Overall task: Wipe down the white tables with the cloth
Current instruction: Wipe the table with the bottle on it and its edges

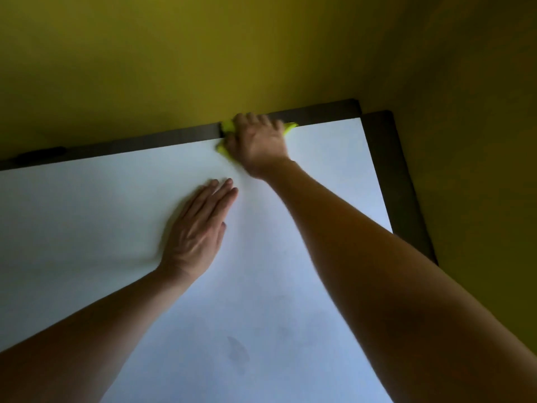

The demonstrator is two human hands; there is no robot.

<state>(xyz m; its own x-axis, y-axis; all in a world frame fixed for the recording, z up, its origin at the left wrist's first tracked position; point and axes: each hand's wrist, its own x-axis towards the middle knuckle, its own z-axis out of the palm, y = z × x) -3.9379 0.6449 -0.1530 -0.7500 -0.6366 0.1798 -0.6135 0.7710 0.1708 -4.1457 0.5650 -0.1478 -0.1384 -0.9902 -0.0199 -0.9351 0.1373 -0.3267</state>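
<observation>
Head view shows the right hand (pixel 258 141) pressing down on a bright yellow cloth (pixel 225 128), fingers curled over it, at the white table's (pixel 87 213) far edge near 12 o'clock, while the left hand (pixel 200 225) lies flat and empty nearer the middle

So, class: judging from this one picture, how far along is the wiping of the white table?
Done: nothing can be confirmed as already wiped. In hand: the right hand presses the yellow cloth at the far edge of the white table, by its dark border, while the left hand rests flat on the top. Left: a grey smudge near the person shows uncleaned surface.
</observation>
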